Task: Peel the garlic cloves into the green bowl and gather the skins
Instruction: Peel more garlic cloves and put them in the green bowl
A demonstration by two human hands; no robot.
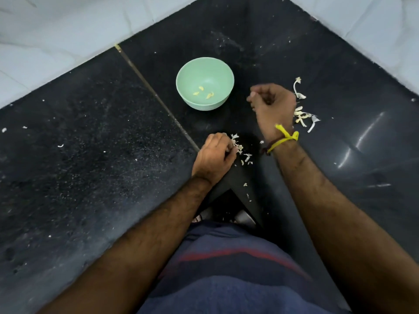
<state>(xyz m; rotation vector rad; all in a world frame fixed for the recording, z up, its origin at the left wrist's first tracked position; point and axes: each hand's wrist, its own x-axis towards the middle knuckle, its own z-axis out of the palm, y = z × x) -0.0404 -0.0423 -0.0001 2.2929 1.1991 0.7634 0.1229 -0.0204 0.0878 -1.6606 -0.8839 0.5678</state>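
The green bowl [204, 83] sits on the black countertop [90, 155] with three peeled garlic cloves [203, 93] inside; just right of the bowl, the right hand [272, 107] hangs with fingers curled, though whether it grips anything cannot be told. Nearer the person than the bowl, the left hand [214, 158] rests, fingers curled on a heap of skins [240, 150]; unpeeled cloves and husks [302, 114] lie further right of the bowl, beyond the right hand.

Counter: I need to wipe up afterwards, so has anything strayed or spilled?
Yes. Skin flakes lie loose by the left hand, some trailing to the counter edge. White specks dot its left side. More skins sit beyond the right hand.
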